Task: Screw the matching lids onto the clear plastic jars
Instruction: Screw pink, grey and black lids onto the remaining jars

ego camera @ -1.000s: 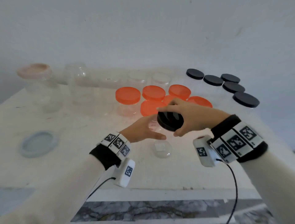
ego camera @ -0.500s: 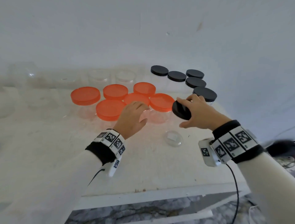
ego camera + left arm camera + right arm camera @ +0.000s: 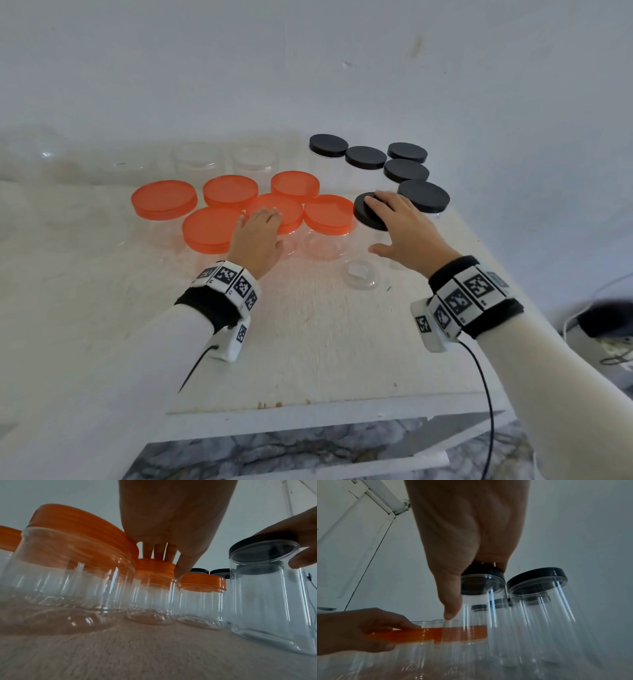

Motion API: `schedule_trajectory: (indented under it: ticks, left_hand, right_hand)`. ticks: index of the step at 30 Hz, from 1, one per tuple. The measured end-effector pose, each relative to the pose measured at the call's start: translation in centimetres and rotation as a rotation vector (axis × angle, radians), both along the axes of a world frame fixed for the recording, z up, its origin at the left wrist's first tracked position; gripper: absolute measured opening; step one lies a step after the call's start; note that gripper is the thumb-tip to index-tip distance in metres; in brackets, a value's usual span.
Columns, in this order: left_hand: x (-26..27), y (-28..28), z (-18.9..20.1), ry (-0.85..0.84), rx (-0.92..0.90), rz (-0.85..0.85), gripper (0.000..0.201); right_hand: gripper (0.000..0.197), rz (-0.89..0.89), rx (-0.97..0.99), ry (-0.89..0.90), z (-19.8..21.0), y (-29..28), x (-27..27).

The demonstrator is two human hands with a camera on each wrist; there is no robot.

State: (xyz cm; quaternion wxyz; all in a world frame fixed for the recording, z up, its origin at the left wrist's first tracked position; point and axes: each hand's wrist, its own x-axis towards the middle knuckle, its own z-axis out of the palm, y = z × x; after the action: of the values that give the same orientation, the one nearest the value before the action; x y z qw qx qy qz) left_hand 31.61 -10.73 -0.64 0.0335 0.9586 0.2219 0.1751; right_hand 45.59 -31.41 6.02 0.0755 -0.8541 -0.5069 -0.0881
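**2 hands on 2 lids, 1 black and 1 orange**

1 black lid (image 3: 368,214) sits on a tall clear jar (image 3: 267,601) under the right hand (image 3: 402,228). The right fingers (image 3: 378,202) lie spread and nearly straight across the lid's top, while the thumb (image 3: 452,601) hangs down beside the jar wall, apart from the lid's rim; nothing is clasped. In the left wrist view the lid sits slightly tilted on the jar mouth.

Just left of that thumb stands a short jar with an orange lid (image 3: 329,214). The left hand (image 3: 257,240) rests on another orange lid (image 3: 275,212) beside it, its fingertips (image 3: 159,553) on top and its thumb (image 3: 184,566) bent down against the ribbed rim, so this hand lightly grips the lid's edge.

Past the left fingertips stand 4 more orange-lidded jars (image 3: 164,200), packed close together. Beyond the right fingertips stand 5 black-lidded jars (image 3: 423,197), the nearest just beside the little finger. Farther back, at the wall, several open clear jars (image 3: 253,159) look faint and blurred.

Between the 2 wrists, on the white table (image 3: 308,342), lies a small clear disc (image 3: 361,274), touching neither hand.
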Motion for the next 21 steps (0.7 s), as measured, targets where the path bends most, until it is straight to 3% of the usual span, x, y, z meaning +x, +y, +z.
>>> schedule_trajectory:
  ticks: [8,13,18,21]
  left_hand:
    - [0.0,-0.2,0.0,0.001,-0.005,0.016,0.053]
    - [-0.1,-0.3,0.8,0.013,-0.126,0.005,0.056]
    - [-2.2,-0.3,2.0,-0.265,-0.237,-0.119,0.051]
    - [-4.6,0.9,2.3,-0.335,-0.295,-0.167,0.043]
  right_hand:
    - [0.084,0.003,0.016,-0.002,-0.1,0.4,0.7]
    - [0.082,0.004,0.034,-0.009,0.0,0.8,0.8]
    - [0.088,-0.081,-0.126,-0.121,0.5,1.4,0.1]
    - [0.087,-0.055,-0.112,-0.136,1.1,2.9,-1.6]
